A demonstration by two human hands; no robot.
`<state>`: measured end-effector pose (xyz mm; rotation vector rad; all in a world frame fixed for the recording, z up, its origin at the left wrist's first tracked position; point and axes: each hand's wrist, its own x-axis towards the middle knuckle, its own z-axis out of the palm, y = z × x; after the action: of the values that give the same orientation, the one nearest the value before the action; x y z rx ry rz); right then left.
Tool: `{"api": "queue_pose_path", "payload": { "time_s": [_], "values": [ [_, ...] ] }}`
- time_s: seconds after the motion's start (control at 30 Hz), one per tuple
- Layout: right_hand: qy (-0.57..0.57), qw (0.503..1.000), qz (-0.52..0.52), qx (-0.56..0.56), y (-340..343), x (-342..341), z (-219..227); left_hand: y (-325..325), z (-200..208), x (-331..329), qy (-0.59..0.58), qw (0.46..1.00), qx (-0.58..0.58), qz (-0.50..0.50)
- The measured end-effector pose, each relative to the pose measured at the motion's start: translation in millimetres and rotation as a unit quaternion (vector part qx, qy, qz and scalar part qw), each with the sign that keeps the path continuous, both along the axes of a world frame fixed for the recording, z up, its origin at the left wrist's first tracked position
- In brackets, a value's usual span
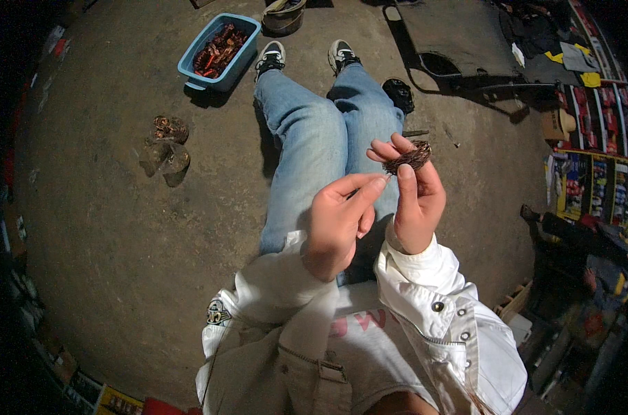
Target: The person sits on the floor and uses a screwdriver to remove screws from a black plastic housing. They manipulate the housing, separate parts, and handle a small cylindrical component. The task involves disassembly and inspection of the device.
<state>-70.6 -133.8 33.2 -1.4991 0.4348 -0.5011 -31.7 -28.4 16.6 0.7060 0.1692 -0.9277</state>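
Observation:
A small bundle of thin dark copper-coloured wire is held above my thighs. My right hand grips it between the thumb and the raised fingers. Close by on the left, my left hand is closed in a pinch at the bundle's lower left end. A short thin strand seems to run between its thumb and forefinger, though the tips hide most of it.
A blue plastic tub of reddish-brown wire bundles stands beyond my feet, left. Small clear bags, one with coppery bundles, lie on the concrete floor. A dark bucket, a dark low frame and stocked shelves stand around.

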Motion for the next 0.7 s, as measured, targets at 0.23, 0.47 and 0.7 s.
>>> {"api": "queue_pose_path", "payload": {
  "time_s": [0.23,0.47,0.7],
  "values": [
    [-0.001,0.996,0.003,0.091,1.4,4.9,1.1,-7.6,-11.9,-0.8,-0.032,0.999,-0.004,0.041],
    [-0.006,0.977,0.133,-0.166,-12.7,-7.8,7.3,11.4,-42.3,3.4,-0.282,0.953,0.041,0.102],
    [-0.063,0.893,0.329,-0.301,-13.5,-4.9,12.3,50.5,-18.2,41.1,-0.524,0.848,0.015,-0.085]
  ]
}}
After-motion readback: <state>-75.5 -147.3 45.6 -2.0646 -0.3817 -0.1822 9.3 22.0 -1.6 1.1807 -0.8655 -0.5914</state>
